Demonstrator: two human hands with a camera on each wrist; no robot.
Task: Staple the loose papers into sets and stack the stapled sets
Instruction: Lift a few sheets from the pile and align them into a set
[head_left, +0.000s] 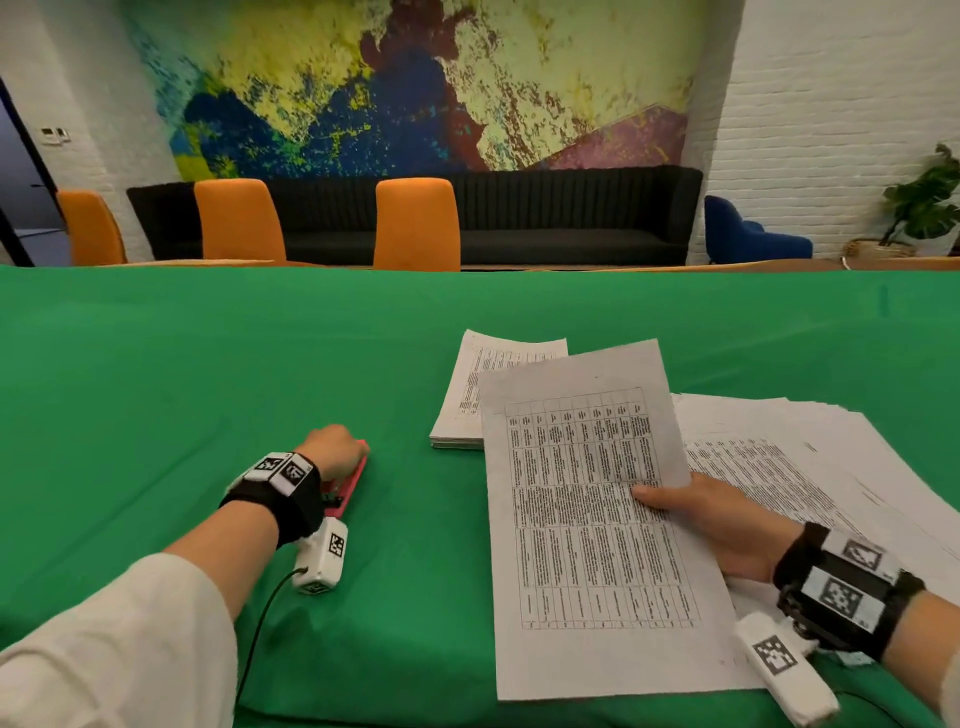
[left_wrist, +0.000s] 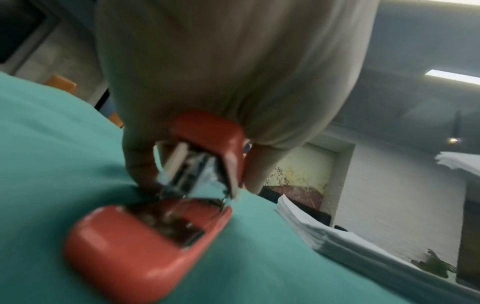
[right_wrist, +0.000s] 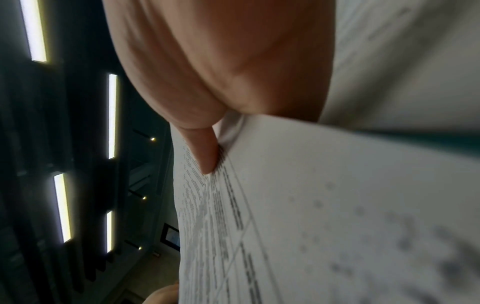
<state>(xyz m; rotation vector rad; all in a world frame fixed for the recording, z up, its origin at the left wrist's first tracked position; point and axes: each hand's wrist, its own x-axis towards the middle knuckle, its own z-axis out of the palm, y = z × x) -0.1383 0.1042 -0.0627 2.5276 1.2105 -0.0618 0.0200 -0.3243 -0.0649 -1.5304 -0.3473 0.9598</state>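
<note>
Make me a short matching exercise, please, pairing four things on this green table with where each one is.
Things:
1. red stapler
2. printed set
3. neat stack
4. loose pile

Places:
A. spread under the right hand
B. lifted, pinched by the right hand
C. gripped by the left hand
D. far side of the green cloth, behind the lifted papers

Pairs: 1-C, 2-B, 3-D, 4-A

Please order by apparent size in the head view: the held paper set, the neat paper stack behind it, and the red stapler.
1. Held paper set, largest, though nearest the camera.
2. Neat paper stack, partly hidden behind it.
3. Red stapler, smallest, mostly covered by the left hand.
</note>
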